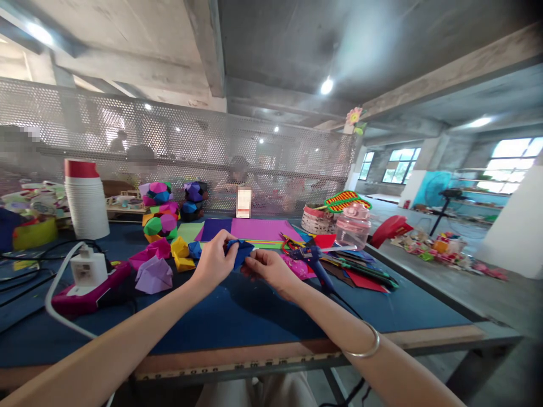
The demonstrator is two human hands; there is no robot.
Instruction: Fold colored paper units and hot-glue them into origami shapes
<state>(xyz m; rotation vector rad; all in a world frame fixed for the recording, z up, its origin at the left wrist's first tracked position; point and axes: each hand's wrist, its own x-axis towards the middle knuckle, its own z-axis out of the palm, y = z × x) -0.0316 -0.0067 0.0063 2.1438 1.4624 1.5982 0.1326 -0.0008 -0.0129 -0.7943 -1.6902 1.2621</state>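
Head view shows the left hand (pixel 215 259) and right hand (pixel 268 268) both pinching a half-folded blue paper piece (pixel 238 251) above the desk (pixel 237 316), with finished folded units (pixel 163 257) and assembled paper balls (pixel 160 208) far left.

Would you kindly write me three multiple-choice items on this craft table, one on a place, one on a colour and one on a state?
1. Where does the stack of white cups stand?
A. far left of the table
B. beside the pink bottle
C. on the floor

2. What colour is the folded paper piece between the hands?
A. yellow
B. blue
C. white

3. How is that piece held?
A. lying untouched on the table
B. by the right hand alone
C. by both the left hand and the right hand

Answers: 1 A, the stack rises at the table's far left end. 2 B, dark blue paper shows between the fingers. 3 C, fingers of both hands pinch it above the blue tabletop.
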